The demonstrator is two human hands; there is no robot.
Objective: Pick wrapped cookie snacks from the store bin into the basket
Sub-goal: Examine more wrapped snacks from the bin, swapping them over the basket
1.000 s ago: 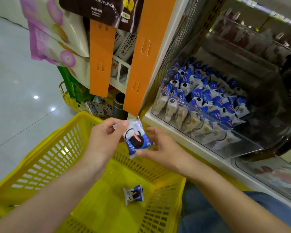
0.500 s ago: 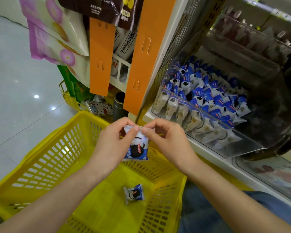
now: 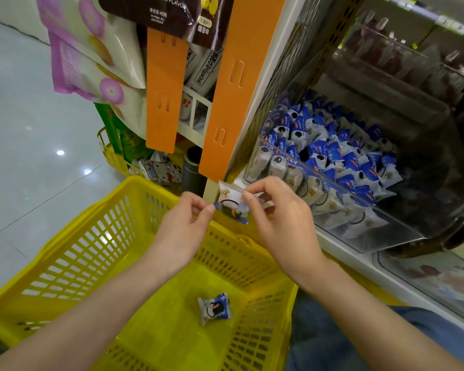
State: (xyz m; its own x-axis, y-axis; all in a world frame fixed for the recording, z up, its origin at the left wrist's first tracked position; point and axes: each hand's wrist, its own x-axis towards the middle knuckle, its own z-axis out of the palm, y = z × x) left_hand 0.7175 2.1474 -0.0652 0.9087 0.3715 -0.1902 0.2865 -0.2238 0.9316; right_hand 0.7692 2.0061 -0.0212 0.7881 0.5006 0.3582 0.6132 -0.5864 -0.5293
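Both hands hold one blue-and-white wrapped cookie snack [image 3: 231, 203] above the far rim of the yellow basket [image 3: 97, 236]. My left hand [image 3: 184, 231] pinches its lower left corner. My right hand [image 3: 276, 218] pinches its right side between thumb and forefinger. The wrapper is turned with its pale side towards me. A second wrapped cookie snack [image 3: 214, 307] lies on the basket floor. To the right, the clear store bin [image 3: 386, 231] on the shelf holds several more of the same snacks [image 3: 332, 156].
Orange display strips [image 3: 162, 103] and hanging snack bags [image 3: 91, 49] stand beyond the basket. A smaller yellow basket with goods [image 3: 113, 156] sits on the tiled floor at the left. The white shelf edge [image 3: 359, 266] runs along the basket's right side.
The snack has been turned over between my fingers, from hanging with its blue printed face towards me to its pale side showing. Both hands stayed over the basket's far rim.
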